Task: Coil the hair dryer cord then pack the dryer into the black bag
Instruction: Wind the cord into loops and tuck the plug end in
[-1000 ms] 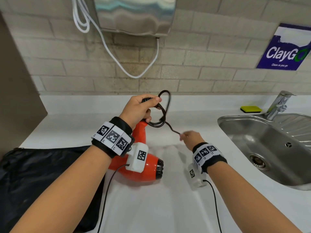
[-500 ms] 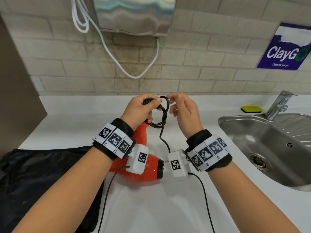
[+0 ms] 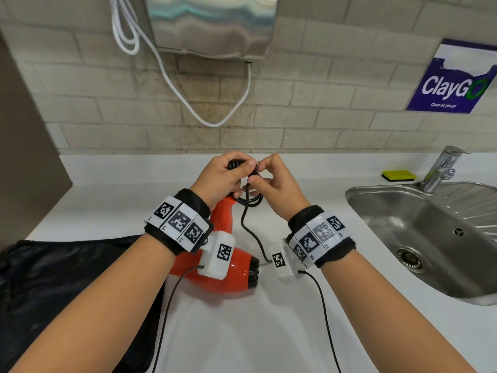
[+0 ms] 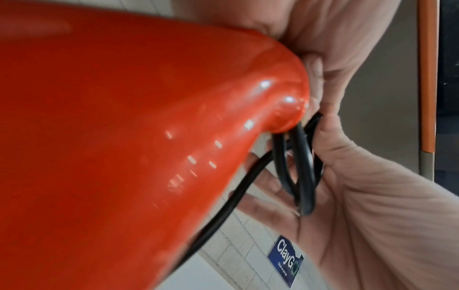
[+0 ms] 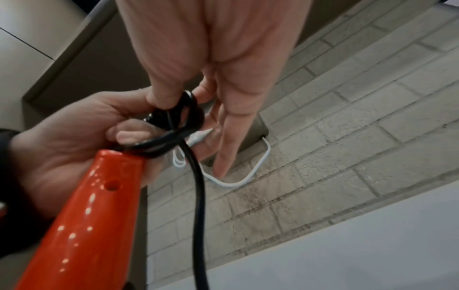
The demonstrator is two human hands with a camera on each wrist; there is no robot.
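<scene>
An orange-red hair dryer point(image 3: 228, 267) lies on the white counter point(image 3: 242, 332), handle pointing away from me. My left hand point(image 3: 228, 176) grips the end of the handle point(image 5: 82, 215) together with several loops of the black cord point(image 3: 248, 201) point(image 4: 301, 166). My right hand point(image 3: 269, 179) meets it from the right, thumb and forefinger pinching the cord point(image 5: 183, 106) at the top of the coil. A loose length of cord point(image 3: 252, 235) trails down toward my right wrist. The black bag point(image 3: 61, 286) lies flat at the left, partly under my left arm.
A steel sink point(image 3: 430, 238) with a tap point(image 3: 441, 168) is set into the counter at the right, a yellow sponge point(image 3: 398, 175) behind it. A metal wall unit point(image 3: 212, 22) with a white cable point(image 3: 188, 98) hangs on the brick wall above.
My right hand rose from the counter, carrying the cord up, and now pinches it against the coil in my left hand. The loose tail has grown shorter. The dryer stayed put.
</scene>
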